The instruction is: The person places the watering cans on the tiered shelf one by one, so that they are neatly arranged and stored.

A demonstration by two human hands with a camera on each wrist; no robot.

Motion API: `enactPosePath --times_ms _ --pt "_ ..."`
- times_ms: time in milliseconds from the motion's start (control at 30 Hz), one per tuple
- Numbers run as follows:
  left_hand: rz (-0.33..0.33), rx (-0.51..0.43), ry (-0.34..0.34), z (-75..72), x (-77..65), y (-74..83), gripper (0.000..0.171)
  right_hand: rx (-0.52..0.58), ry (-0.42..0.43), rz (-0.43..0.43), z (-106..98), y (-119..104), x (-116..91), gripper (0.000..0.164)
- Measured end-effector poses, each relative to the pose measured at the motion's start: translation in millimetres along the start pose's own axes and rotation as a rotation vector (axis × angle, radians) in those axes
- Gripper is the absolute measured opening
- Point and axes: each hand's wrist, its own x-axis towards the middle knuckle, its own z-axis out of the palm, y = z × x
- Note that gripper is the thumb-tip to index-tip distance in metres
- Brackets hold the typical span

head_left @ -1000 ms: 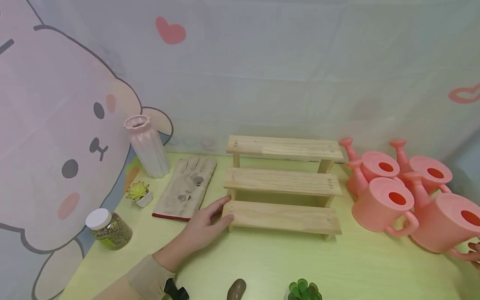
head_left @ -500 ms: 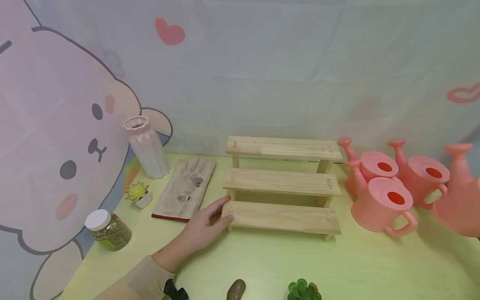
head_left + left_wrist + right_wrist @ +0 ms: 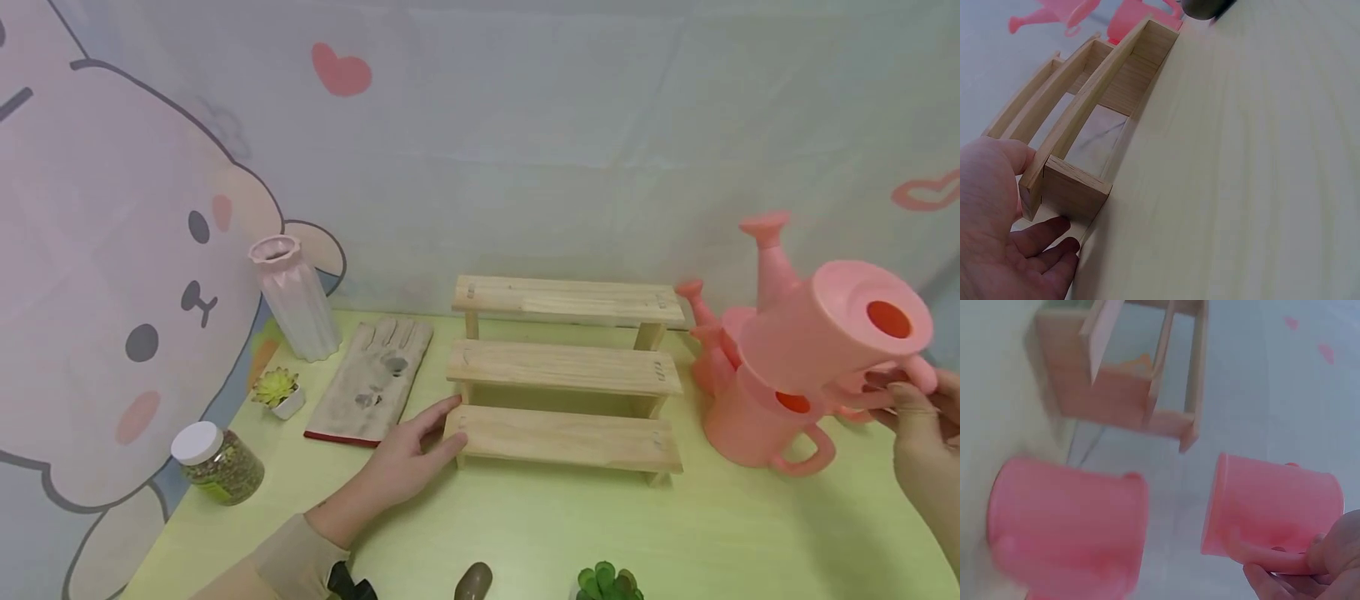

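A three-tier wooden plant stand (image 3: 562, 437) stands mid-table, its left end between the thumb and fingers of my left hand (image 3: 412, 454). In the left wrist view, that hand (image 3: 1004, 219) holds the end of the lowest plank (image 3: 1066, 134), fingers curled beside the side board. My right hand (image 3: 926, 425) grips a pink watering can (image 3: 832, 329) by its handle, raised above the other cans, spout to the left. The right wrist view shows the raised can (image 3: 1279, 500) off the table. Beneath it, another pink watering can (image 3: 738, 421) stands on the table; others behind are partly hidden.
To the left lie a work glove (image 3: 371, 379), a tall white-pink vase (image 3: 296, 300), a small potted succulent (image 3: 277, 392) and a white-lidded jar (image 3: 219, 461). A brown rounded handle (image 3: 473, 581) and a green succulent (image 3: 609, 581) show at the front edge. A printed cloth (image 3: 562, 125) hangs behind.
My right hand has lifted the watering can from the right front and brought it leftward above the other cans. My left hand has stayed at the plant stand's left end.
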Motion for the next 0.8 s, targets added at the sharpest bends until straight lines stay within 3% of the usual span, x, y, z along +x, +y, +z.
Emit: enactPosePath --times_ms 67,133,200,300,533,633,800 --pt "0.001 -0.004 0.001 0.4 0.0 -1.1 0.061 -0.029 -0.004 0.1 11 -17 -1 0.02" --pt "0.001 -0.006 0.0 0.4 0.0 -1.8 0.061 -0.164 -0.056 0.187 20 -30 -1 0.018" --pt "0.002 -0.003 0.001 0.1 -0.1 -2.0 0.061 -0.244 -0.109 0.205 30 -41 0 0.026" --pt "0.001 0.0 0.003 -0.7 -0.4 -1.8 0.061 -0.29 -0.127 0.145 49 -52 4 0.024" --pt "0.01 0.001 0.001 -1.5 -0.9 -1.9 0.061 -0.161 -0.207 -0.002 100 -75 15 0.027" --pt "0.018 0.001 0.0 -1.2 -0.3 -1.8 0.061 -0.114 -0.266 -0.009 119 -84 21 0.029" --pt "0.02 0.002 -0.001 -0.9 0.4 -1.9 0.062 -0.134 -0.319 -0.043 148 -97 30 0.032"
